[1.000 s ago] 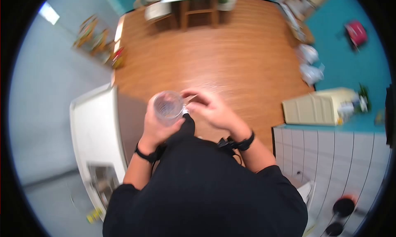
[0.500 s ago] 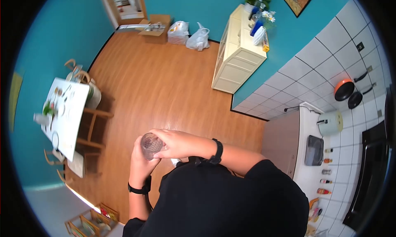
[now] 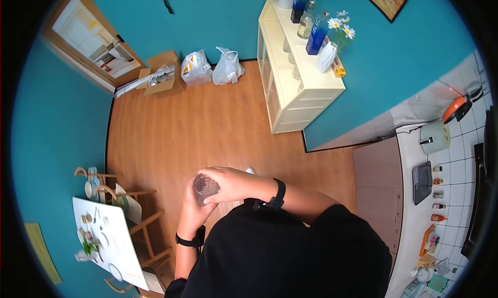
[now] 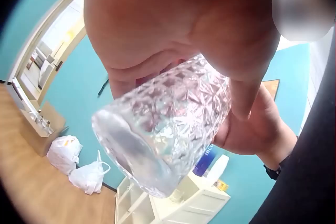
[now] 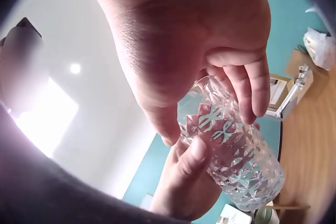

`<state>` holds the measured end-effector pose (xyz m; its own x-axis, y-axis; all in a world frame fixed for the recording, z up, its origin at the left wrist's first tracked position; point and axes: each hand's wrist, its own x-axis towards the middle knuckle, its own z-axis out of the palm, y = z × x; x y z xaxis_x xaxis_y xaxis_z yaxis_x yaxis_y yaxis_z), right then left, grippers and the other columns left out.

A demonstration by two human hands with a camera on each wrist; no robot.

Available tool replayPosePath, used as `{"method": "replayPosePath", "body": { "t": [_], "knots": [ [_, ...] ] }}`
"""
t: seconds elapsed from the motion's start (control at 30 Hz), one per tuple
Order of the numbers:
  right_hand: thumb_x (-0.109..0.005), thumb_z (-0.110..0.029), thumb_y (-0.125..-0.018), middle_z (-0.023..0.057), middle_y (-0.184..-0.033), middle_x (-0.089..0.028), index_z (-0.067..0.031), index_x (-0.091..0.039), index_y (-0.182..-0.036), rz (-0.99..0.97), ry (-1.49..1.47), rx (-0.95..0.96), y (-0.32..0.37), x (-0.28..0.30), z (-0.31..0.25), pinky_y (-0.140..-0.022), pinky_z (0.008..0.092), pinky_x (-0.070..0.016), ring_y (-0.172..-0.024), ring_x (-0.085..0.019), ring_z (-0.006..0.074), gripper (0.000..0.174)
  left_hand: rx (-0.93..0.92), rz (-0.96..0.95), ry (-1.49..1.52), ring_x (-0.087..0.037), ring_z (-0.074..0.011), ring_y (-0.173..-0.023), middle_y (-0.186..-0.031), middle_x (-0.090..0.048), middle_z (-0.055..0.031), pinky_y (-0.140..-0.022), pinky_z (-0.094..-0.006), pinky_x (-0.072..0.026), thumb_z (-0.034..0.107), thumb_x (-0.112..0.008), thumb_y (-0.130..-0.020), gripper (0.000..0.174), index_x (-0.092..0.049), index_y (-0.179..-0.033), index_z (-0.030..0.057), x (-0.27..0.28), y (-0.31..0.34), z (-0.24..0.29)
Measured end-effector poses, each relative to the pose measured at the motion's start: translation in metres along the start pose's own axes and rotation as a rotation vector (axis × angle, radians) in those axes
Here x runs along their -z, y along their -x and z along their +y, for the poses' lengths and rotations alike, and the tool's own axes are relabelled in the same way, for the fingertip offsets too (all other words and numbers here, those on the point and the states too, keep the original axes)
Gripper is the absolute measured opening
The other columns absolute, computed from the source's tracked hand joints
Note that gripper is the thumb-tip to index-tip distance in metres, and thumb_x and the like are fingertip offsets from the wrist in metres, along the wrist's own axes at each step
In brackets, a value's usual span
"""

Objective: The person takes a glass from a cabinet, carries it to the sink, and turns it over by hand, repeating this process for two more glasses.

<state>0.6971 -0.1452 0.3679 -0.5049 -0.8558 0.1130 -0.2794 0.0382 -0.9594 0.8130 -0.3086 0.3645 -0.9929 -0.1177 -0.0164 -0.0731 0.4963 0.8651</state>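
A clear drinking glass (image 3: 206, 190) with a cut diamond pattern is held in front of the body by both hands. My left hand (image 3: 193, 215) wraps round its side; in the right wrist view the left thumb (image 5: 196, 153) lies along the faceted wall. Fingers and thumb of my right hand (image 3: 231, 183) grip the glass near its rim from the other side. In the left wrist view the glass (image 4: 163, 124) tilts, its thick smooth base toward the camera. Parts of the fingers are hidden behind it.
Ahead stands a cream cabinet (image 3: 303, 96) bearing bottles and flowers. White plastic bags (image 3: 228, 66) and an open cardboard box (image 3: 165, 75) are by the wall. At lower left is a white dining table (image 3: 116, 230) with chairs; a kitchen counter (image 3: 412, 142) runs along the right.
The right hand, at first apart from the glass, has come onto it and grips it with the left. The body has turned right, from the fridge side toward the cabinet and counter.
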Motion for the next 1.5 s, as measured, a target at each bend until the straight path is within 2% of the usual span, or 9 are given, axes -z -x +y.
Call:
{"method": "replayPosePath", "body": {
  "t": [0.3, 0.43, 0.77, 0.87, 1.03, 1.1, 1.2, 1.4, 1.5],
  "knots": [
    [-0.082, -0.027, -0.071, 0.0215, -0.119, -0.062, 0.0021, -0.051, -0.129, 0.006, 0.152, 0.065, -0.202, 0.135, 0.051, -0.091, 0.0413, -0.0503, -0.11, -0.061, 0.0365, 0.072, 0.081, 0.026, 0.153, -0.052, -0.0257, -0.125, -0.133, -0.054, -0.0161, -0.106, -0.0402, -0.0424, 0.01, -0.078, -0.082, 0.074, -0.037, -0.142, -0.0016, 0.074, -0.211, -0.043],
    [-0.084, -0.027, -0.07, 0.0219, -0.117, -0.064, 0.0021, -0.049, -0.13, 0.084, 0.079, -0.05, -0.273, 0.178, 0.099, -0.091, 0.0402, -0.0506, -0.108, -0.063, 0.0354, 0.075, -0.047, -0.009, 0.095, -0.06, -0.0256, -0.113, -0.126, -0.059, -0.0153, -0.098, -0.0379, -0.0481, 0.007, -0.08, -0.078, 0.071, -0.042, -0.138, -0.0016, 0.091, -0.323, -0.082],
    [-0.086, -0.024, -0.067, 0.0156, -0.112, -0.065, -0.001, -0.054, -0.124, 0.491, 0.052, -0.349, -0.377, 0.308, 0.151, -0.085, 0.0375, -0.0506, -0.104, -0.064, 0.0289, 0.069, -0.137, -0.55, 0.142, -0.062, -0.0253, -0.112, -0.121, -0.062, -0.0148, -0.095, -0.0371, -0.0506, 0.013, -0.082, -0.078, 0.064, -0.047, -0.131, -0.0003, 0.108, -0.61, -0.091],
    [-0.086, -0.025, -0.067, 0.0152, -0.111, -0.065, -0.0011, -0.055, -0.123, 0.632, 0.009, -0.409, -0.38, 0.347, 0.153, -0.085, 0.038, -0.0507, -0.104, -0.064, 0.0283, 0.069, -0.234, -0.752, 0.028, -0.062, -0.0274, -0.112, -0.124, -0.059, -0.0172, -0.095, -0.0376, -0.0507, 0.017, -0.085, -0.075, 0.071, -0.046, -0.131, -0.0003, 0.084, -0.684, -0.085],
    [-0.085, -0.022, -0.067, 0.0152, -0.109, -0.065, -0.0019, -0.055, -0.123, 0.873, -0.068, -0.448, -0.375, 0.41, 0.212, -0.084, 0.0371, -0.0509, -0.1, -0.064, 0.0277, 0.066, -0.323, -0.865, 0.011, -0.06, -0.0317, -0.114, -0.122, -0.059, -0.0194, -0.095, -0.0389, -0.05, 0.019, -0.085, -0.073, 0.072, -0.046, -0.13, -0.0001, -0.002, -0.78, -0.063],
    [-0.083, -0.019, -0.069, 0.0152, -0.108, -0.065, -0.0035, -0.054, -0.125, 1.085, -0.037, -0.486, -0.373, 0.424, 0.239, -0.083, 0.0355, -0.0509, -0.098, -0.064, 0.0257, 0.065, -0.498, -0.903, -0.129, -0.061, -0.0327, -0.113, -0.118, -0.06, -0.0195, -0.094, -0.0382, -0.0506, 0.015, -0.084, -0.073, 0.068, -0.046, -0.127, 0.0001, -0.032, -0.812, -0.062],
    [-0.08, -0.02, -0.074, 0.0148, -0.105, -0.066, -0.0045, -0.053, -0.13, 1.131, -0.003, -0.564, -0.365, 0.46, 0.25, -0.081, 0.0345, -0.0515, -0.096, -0.065, 0.0235, 0.064, -0.379, -1.011, -0.108, -0.057, -0.0231, -0.118, -0.124, -0.057, -0.0136, -0.101, -0.0351, -0.0471, 0.006, -0.083, -0.074, 0.07, -0.043, -0.132, 0.002, -0.068, -0.849, -0.045],
    [-0.073, -0.019, -0.085, 0.0165, -0.102, -0.067, -0.0017, -0.055, -0.13, 1.417, -0.156, -0.659, -0.339, 0.475, 0.249, -0.078, 0.0344, -0.0533, -0.087, -0.067, 0.0258, 0.051, -0.27, -1.122, 0.189, -0.061, -0.019, -0.109, -0.117, -0.061, -0.0111, -0.097, -0.034, -0.0488, -0.004, -0.075, -0.077, 0.056, -0.047, -0.125, 0.0009, -0.171, -0.938, -0.065],
    [-0.069, -0.019, -0.089, 0.0193, -0.11, -0.068, 0.0019, -0.063, -0.118, 1.553, -0.06, -0.962, -0.323, 0.446, 0.263, -0.082, 0.0352, -0.0535, -0.09, -0.067, 0.0269, 0.036, -0.198, -1.112, 0.439, -0.06, -0.0179, -0.108, -0.114, -0.062, -0.0096, -0.097, -0.0325, -0.0475, -0.004, -0.074, -0.077, 0.056, -0.047, -0.126, 0.0008, -0.247, -0.991, -0.093]
  ]
}}
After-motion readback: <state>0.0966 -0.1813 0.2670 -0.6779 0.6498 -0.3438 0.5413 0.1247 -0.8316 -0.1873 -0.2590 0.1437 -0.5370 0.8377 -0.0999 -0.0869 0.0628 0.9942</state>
